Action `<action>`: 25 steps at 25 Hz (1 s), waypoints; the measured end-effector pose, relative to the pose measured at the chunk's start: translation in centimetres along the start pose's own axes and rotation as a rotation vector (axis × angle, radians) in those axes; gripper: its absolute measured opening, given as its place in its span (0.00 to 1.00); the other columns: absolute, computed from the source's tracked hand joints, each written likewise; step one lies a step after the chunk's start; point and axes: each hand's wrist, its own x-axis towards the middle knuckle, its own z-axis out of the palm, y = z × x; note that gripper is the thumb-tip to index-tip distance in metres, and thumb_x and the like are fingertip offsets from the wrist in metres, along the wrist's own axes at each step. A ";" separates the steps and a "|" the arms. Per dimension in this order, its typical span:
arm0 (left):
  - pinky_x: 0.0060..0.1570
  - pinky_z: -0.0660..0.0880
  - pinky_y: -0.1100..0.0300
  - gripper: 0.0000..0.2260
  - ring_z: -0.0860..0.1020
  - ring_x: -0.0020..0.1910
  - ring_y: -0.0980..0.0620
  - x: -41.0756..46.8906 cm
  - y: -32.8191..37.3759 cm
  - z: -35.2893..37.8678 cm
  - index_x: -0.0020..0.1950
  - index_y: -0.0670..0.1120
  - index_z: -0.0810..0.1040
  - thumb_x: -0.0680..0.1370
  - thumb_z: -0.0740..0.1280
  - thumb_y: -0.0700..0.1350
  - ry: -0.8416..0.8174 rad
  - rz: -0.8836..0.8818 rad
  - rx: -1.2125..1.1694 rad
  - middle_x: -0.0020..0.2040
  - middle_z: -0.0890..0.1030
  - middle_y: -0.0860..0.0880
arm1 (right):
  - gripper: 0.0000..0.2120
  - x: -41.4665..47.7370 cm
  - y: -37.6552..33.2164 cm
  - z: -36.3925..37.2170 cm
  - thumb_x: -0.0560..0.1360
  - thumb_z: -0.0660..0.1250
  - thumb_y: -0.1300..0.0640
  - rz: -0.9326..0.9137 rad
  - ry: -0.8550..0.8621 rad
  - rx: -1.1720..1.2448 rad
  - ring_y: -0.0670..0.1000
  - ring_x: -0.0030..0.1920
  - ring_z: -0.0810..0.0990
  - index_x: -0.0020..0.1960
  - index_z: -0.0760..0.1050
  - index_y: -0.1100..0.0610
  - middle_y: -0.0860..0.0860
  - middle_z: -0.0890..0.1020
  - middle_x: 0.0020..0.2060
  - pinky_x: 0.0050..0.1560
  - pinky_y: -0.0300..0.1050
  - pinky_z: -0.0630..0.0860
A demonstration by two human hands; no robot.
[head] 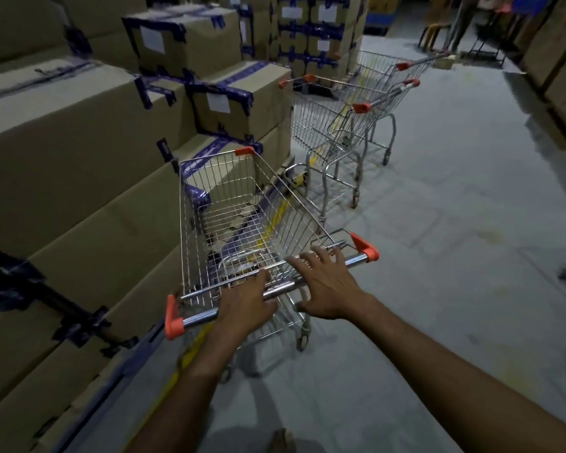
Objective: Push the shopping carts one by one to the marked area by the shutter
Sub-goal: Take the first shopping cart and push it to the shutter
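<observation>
- The left hand (pixel 245 304) grips the chrome handle bar (pixel 203 319) near its middle, its fingers (pixel 263 277) curled over the bar.
- The right hand (pixel 329 284) lies on the same bar just beside the left, its fingers (pixel 317 254) spread apart and stretched over the top, thumb low behind the bar.
- The shopping cart (pixel 236 204) they hold stands on the grey floor (pixel 455 223), close alongside a wall of taped cardboard boxes (pixel 79 152) on the left; its basket carries nothing.
- A yellow line (pixel 276 217) on the floor shows through the basket wires.
- Ahead, two more carts (pixel 327 125) are nested together, slightly to the right, beside further stacked boxes.
- Far back, a chair (pixel 435 27) and a person's legs (pixel 461 24) appear dimly.
</observation>
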 end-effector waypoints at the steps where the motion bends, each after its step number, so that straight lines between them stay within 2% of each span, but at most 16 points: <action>1: 0.47 0.74 0.54 0.20 0.82 0.53 0.45 0.1 0.0 0.5 0.66 0.54 0.69 0.76 0.67 0.57 -0.002 -0.008 0.028 0.56 0.83 0.50 | 0.43 0.4 0.3 0.9 0.70 0.67 0.32 -0.013 -0.057 -0.015 0.59 0.75 0.62 0.79 0.56 0.46 0.54 0.69 0.73 0.75 0.70 0.51; 4: 0.42 0.75 0.55 0.13 0.83 0.47 0.45 -0.2 0.3 1.6 0.57 0.51 0.76 0.75 0.66 0.55 0.103 -0.043 0.063 0.48 0.84 0.48 | 0.30 0.8 0.8 2.5 0.72 0.69 0.38 -0.042 -0.007 0.013 0.57 0.66 0.72 0.69 0.67 0.48 0.51 0.75 0.62 0.73 0.62 0.59; 7: 0.40 0.73 0.56 0.11 0.83 0.45 0.45 -0.6 1.2 1.9 0.51 0.50 0.78 0.75 0.65 0.55 0.131 -0.147 0.104 0.45 0.84 0.48 | 0.26 1.0 1.0 2.9 0.73 0.69 0.40 -0.069 0.019 0.043 0.56 0.63 0.73 0.67 0.69 0.49 0.51 0.76 0.59 0.70 0.60 0.63; 11: 0.44 0.74 0.56 0.13 0.83 0.49 0.43 -1.5 2.4 2.3 0.53 0.49 0.80 0.75 0.66 0.55 0.103 -0.241 0.171 0.47 0.84 0.47 | 0.22 0.1 1.8 3.6 0.72 0.71 0.44 -0.134 0.014 0.055 0.55 0.60 0.74 0.61 0.69 0.48 0.51 0.78 0.57 0.66 0.58 0.66; 16: 0.46 0.75 0.55 0.14 0.82 0.51 0.43 -3.6 5.2 3.1 0.55 0.49 0.80 0.75 0.66 0.56 0.113 -0.324 0.198 0.49 0.84 0.47 | 0.21 -1.7 2.6 4.0 0.72 0.70 0.44 -0.168 0.040 0.046 0.56 0.58 0.77 0.61 0.71 0.50 0.51 0.81 0.55 0.63 0.58 0.68; 22: 0.40 0.69 0.56 0.13 0.82 0.47 0.43 -5.5 10.4 4.4 0.50 0.49 0.78 0.75 0.64 0.57 0.139 -0.253 0.171 0.46 0.84 0.47 | 0.13 -4.0 5.9 3.3 0.72 0.68 0.43 -0.126 0.022 -0.005 0.55 0.49 0.82 0.51 0.75 0.50 0.49 0.83 0.44 0.61 0.54 0.70; 25: 0.39 0.66 0.57 0.13 0.82 0.47 0.44 -6.4 12.5 4.5 0.54 0.50 0.78 0.77 0.63 0.57 0.114 -0.207 0.181 0.47 0.84 0.47 | 0.09 -5.3 7.1 2.5 0.73 0.67 0.46 -0.109 -0.016 -0.049 0.55 0.47 0.83 0.45 0.71 0.49 0.50 0.83 0.42 0.58 0.52 0.72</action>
